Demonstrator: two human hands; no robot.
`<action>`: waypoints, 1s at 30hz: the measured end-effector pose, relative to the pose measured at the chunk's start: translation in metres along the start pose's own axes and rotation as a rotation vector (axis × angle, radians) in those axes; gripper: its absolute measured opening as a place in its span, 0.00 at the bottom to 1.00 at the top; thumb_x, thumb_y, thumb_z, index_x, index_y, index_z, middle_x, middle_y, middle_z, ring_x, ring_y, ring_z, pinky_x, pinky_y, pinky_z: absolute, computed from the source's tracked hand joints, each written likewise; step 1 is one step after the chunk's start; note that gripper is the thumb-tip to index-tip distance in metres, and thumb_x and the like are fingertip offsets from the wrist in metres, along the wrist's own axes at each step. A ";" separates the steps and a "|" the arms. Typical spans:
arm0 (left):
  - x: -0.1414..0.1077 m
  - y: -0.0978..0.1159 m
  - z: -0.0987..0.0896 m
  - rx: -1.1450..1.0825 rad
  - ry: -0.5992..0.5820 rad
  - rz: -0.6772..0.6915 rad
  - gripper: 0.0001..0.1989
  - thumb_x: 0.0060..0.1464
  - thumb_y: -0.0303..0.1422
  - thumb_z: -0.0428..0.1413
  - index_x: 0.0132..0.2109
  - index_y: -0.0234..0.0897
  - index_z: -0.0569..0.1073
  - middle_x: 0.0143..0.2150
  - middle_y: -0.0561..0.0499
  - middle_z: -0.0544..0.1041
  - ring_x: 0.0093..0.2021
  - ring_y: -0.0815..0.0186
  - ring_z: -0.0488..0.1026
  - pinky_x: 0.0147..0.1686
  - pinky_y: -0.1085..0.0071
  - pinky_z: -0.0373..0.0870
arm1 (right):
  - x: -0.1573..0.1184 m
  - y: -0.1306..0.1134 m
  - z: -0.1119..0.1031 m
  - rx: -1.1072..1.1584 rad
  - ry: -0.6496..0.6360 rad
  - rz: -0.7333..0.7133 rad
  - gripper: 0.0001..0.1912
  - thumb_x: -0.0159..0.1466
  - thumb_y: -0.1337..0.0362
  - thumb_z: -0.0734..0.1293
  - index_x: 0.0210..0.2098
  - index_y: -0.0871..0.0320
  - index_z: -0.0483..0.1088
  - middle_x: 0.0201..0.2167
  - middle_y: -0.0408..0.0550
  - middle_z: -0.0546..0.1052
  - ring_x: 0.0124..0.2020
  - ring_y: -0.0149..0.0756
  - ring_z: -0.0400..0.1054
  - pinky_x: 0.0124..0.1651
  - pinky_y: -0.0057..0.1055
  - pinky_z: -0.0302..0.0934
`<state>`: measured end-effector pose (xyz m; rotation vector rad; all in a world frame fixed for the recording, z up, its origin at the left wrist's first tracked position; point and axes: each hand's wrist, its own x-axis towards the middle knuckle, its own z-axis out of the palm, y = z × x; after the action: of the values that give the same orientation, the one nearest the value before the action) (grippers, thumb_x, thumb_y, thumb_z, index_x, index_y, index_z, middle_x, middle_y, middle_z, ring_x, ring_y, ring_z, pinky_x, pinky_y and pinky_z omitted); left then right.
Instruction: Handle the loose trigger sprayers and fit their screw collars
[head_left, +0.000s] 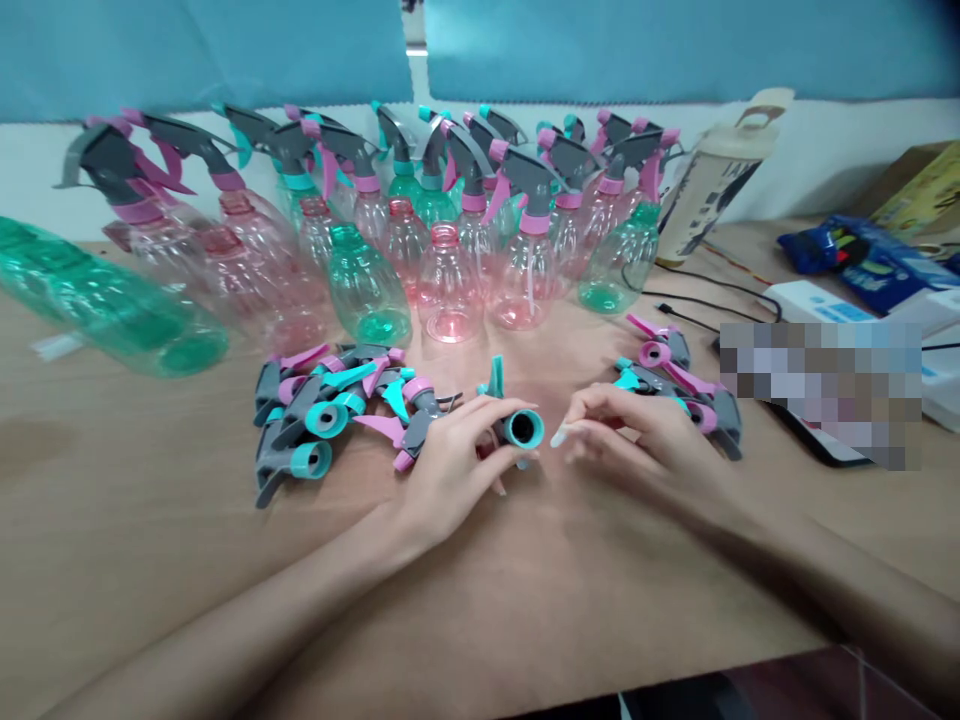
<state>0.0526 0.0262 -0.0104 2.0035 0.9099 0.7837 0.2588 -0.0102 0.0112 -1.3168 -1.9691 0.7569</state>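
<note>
My left hand (pixel 457 450) is closed around a grey spray trigger head (pixel 524 429) with a turquoise collar, whose open end faces right. Just across from that collar, my right hand (pixel 637 435) has thumb and fingers pinched together. A small pale tip shows there; I cannot tell if it is a fingernail or a held piece. Left of my left hand lies a pile of loose trigger heads (pixel 310 400) in grey, pink and turquoise. A smaller group of trigger heads (pixel 701 390) lies behind and beside my right hand, partly hidden by it.
Behind stand several clear pink bottles (pixel 445 290) and green bottles (pixel 367 285), many with trigger heads on. A green bottle (pixel 112 300) leans at far left. On the right are a tumbler (pixel 716 175), black cables (pixel 720 288), a blue packet (pixel 874 262) and a partly blurred phone-like device (pixel 844 455).
</note>
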 end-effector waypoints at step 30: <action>-0.002 0.004 0.000 -0.133 0.076 -0.066 0.11 0.55 0.29 0.57 0.46 0.38 0.71 0.41 0.50 0.75 0.29 0.70 0.74 0.19 0.80 0.75 | 0.011 0.023 0.010 0.293 -0.103 0.127 0.09 0.62 0.59 0.64 0.33 0.58 0.71 0.32 0.44 0.74 0.36 0.34 0.67 0.39 0.31 0.60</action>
<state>0.0530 0.0228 -0.0070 1.8301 0.9371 0.8655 0.2606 0.0067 -0.0105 -1.2536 -1.7808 1.1475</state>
